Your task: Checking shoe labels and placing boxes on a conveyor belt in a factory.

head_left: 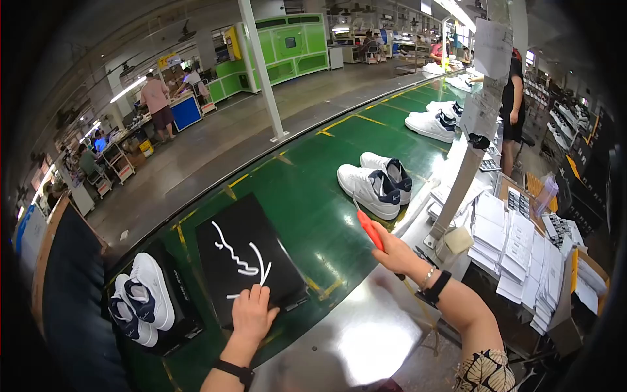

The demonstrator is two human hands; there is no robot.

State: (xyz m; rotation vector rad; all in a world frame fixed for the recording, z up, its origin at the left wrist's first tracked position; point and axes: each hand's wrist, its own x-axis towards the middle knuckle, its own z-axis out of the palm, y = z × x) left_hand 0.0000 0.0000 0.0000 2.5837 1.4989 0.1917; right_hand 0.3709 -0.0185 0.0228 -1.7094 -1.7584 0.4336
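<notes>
My left hand [253, 315] rests flat on the near edge of a black shoebox lid [245, 258] with white curved markings, lying on the green conveyor belt [313, 215]. A red-handled tool [369, 230] with a thin metal tip pointing up is gripped in my right hand [395, 253], which hovers over the belt's near edge. A pair of white and navy sneakers [375, 183] sits on the belt just beyond the tool. To the left, another pair of white sneakers [140, 304] lies on a black box.
Further sneaker pairs [434, 121] ride the belt toward the back. Stacks of white paper sheets [522, 255] lie on the table at right beside a white post [460, 183]. A person in black [513, 111] stands at far right. Workers stand at stations at left.
</notes>
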